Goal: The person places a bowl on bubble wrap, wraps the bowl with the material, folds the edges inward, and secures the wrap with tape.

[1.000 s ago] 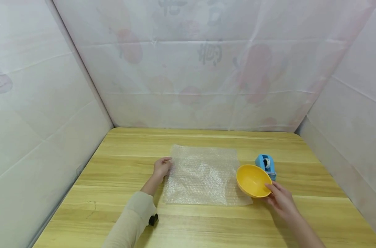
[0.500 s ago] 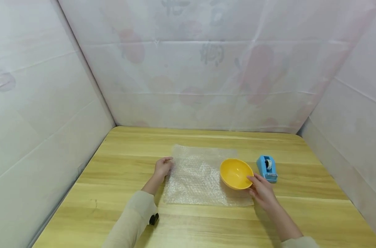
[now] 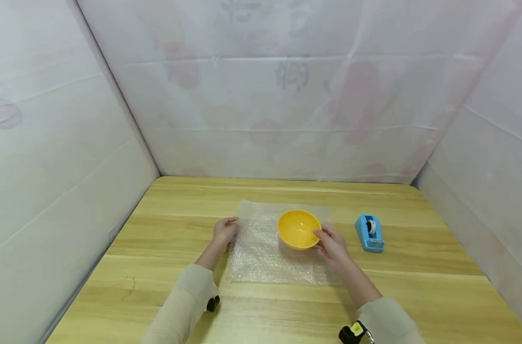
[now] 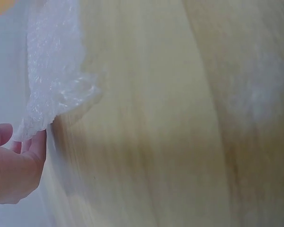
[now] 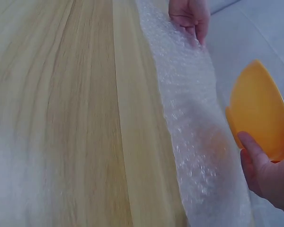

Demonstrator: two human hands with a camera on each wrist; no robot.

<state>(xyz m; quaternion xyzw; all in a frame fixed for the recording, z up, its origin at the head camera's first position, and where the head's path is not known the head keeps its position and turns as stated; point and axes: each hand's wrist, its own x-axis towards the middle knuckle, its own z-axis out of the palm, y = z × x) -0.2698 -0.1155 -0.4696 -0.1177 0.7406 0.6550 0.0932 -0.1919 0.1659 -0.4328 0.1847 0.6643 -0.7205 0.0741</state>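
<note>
A sheet of clear bubble wrap [image 3: 261,258] lies flat on the wooden table. At its left edge is my left hand [image 3: 224,231]; the left wrist view has the wrap's edge between the thumb and fingers of that hand [image 4: 14,165]. My right hand [image 3: 335,246] grips a yellow bowl [image 3: 298,229] by its right rim, thumb [image 5: 253,146] inside and fingers beneath. The bowl is over the middle of the wrap, its hollow side up and tipped slightly. In the right wrist view, the bowl [image 5: 260,109] shows apart from the wrap's surface, with a faint orange reflection below.
A blue tape dispenser [image 3: 370,233] with a roll of tape stands right of the wrap. The wooden table [image 3: 157,229] ends at a white printed cloth wall [image 3: 261,153] behind, with more cloth walls at both sides.
My right hand has carried the yellow bowl leftward and slightly back, from beside the tape dispenser to the middle of the bubble wrap. My left hand has stayed at the wrap's left edge.
</note>
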